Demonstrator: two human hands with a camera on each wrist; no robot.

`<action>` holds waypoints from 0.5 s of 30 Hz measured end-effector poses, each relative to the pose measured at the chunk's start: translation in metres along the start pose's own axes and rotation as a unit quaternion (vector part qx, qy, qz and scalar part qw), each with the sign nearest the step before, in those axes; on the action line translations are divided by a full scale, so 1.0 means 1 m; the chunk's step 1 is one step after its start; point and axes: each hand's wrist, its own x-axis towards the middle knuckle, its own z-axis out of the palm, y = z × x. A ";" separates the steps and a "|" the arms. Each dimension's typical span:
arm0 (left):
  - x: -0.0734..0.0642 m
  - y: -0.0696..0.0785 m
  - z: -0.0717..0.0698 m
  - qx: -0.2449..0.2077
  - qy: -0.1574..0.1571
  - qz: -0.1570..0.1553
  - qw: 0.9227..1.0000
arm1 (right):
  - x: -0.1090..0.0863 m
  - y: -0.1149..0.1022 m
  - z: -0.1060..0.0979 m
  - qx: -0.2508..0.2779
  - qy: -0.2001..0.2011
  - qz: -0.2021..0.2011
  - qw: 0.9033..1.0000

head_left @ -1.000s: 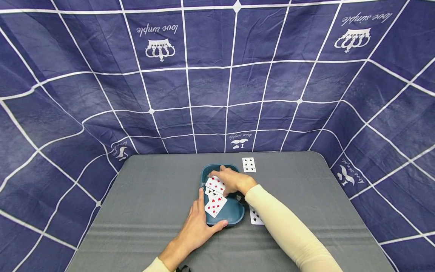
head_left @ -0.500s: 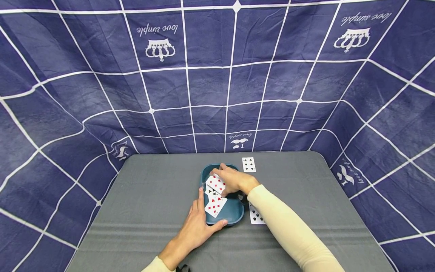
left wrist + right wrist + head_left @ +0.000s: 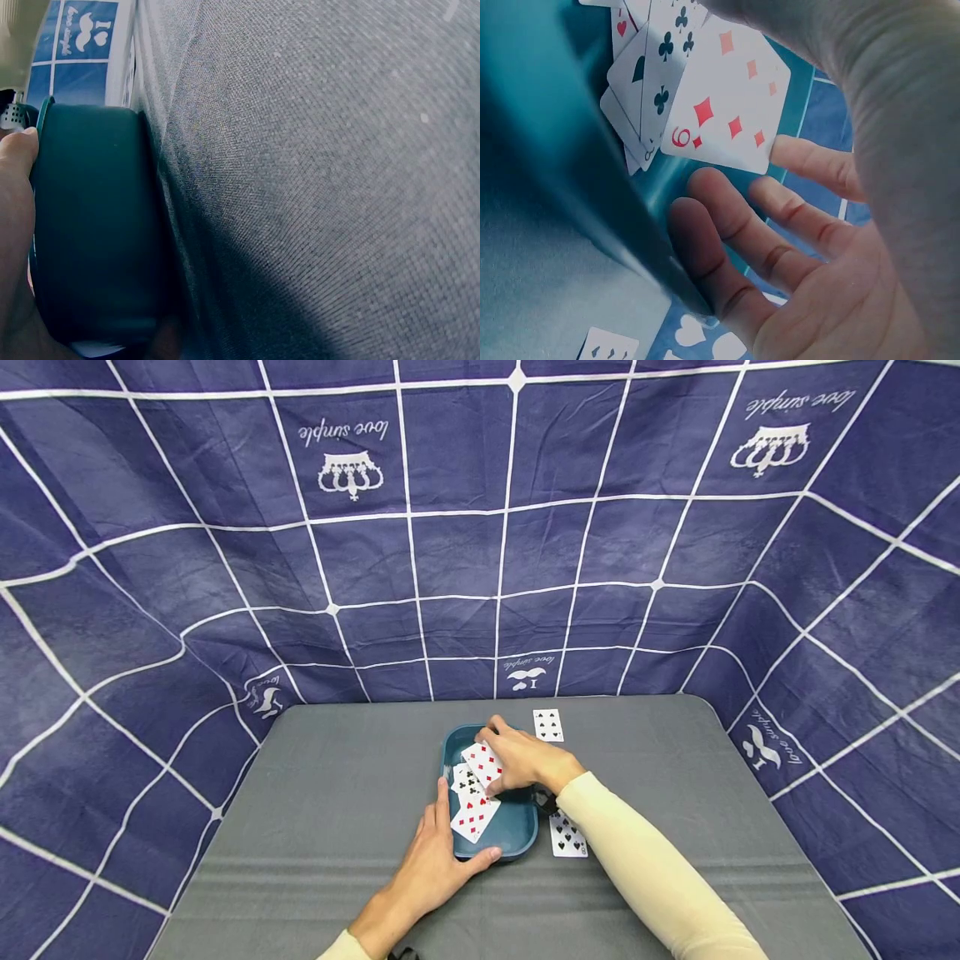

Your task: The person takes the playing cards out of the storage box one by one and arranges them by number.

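Observation:
A dark teal tray (image 3: 513, 839) with rounded corners sits on the table, several overlapping playing cards (image 3: 474, 821) lying in its left half. Thumb and index finger spread, my left hand (image 3: 433, 864) rests against the tray's near left corner, the thumb at the rim in the left wrist view. Over the far part of the tray, my right hand (image 3: 531, 760) pinches a six of diamonds (image 3: 724, 105) at its edges between thumb and forefinger. The other right fingers extend beyond the card. Beneath it, a clubs card (image 3: 666, 75) shows partly.
A six of spades (image 3: 547, 725) lies face up on the grey table (image 3: 352, 768) beyond the tray's far right corner. Another spades card (image 3: 567, 837) lies to the tray's right, partly hidden by the right wrist. A blue patterned cloth (image 3: 465, 552) hangs behind the table.
The right hand has moved slightly right with the six of diamonds, which now tilts and uncovers more of the clubs card. The left hand has stayed at the tray.

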 end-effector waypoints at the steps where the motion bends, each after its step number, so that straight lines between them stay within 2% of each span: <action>1: 0.000 0.000 0.000 0.000 0.001 0.000 1.000 | -0.001 0.001 0.000 0.000 0.001 0.000 1.000; 15: -0.001 0.001 0.000 0.001 0.004 0.001 1.000 | -0.009 0.009 -0.007 0.016 0.035 -0.016 0.999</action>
